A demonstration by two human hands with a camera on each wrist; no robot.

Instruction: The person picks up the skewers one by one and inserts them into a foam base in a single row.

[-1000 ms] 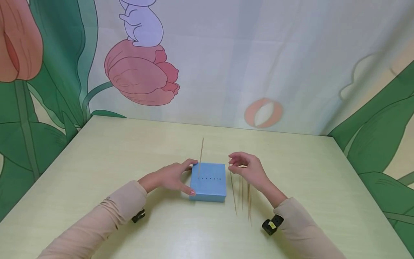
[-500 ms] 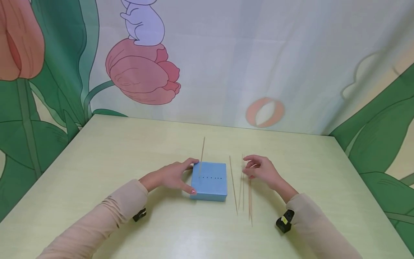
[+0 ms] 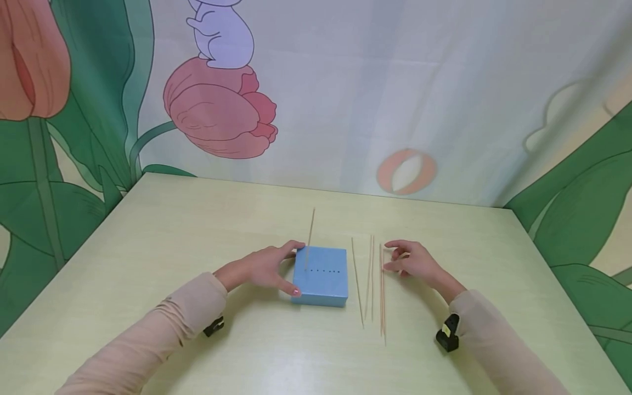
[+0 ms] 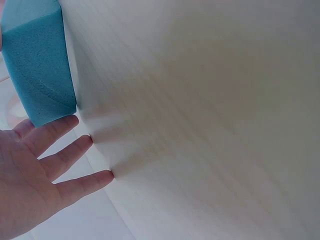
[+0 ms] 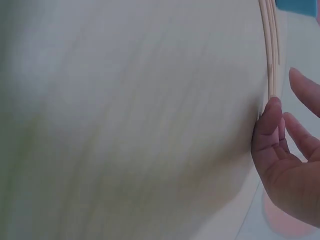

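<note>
A blue foam block (image 3: 322,285) with a row of small holes lies on the table. One thin wooden stick (image 3: 311,227) stands upright in its leftmost hole. My left hand (image 3: 264,266) holds the block's left side between thumb and index finger; in the left wrist view the other fingers (image 4: 75,150) spread out beside the block (image 4: 42,70). Right of the block, several thin wooden sticks (image 3: 357,280) lie on the table. My right hand (image 3: 417,260) is at the upper end of the rightmost sticks (image 3: 382,302), thumb and index apart, gripping nothing visible.
The pale wooden table (image 3: 222,208) reaches back to a curtain (image 3: 321,109) printed with flowers. Black wrist cameras sit under both sleeves, the right one (image 3: 448,333) beside the forearm. A corner of the block shows in the right wrist view.
My right hand has moved right, from the leftmost loose stick, past the middle ones, to the rightmost sticks. That leftmost stick now lies free. My left hand stays on the block.
</note>
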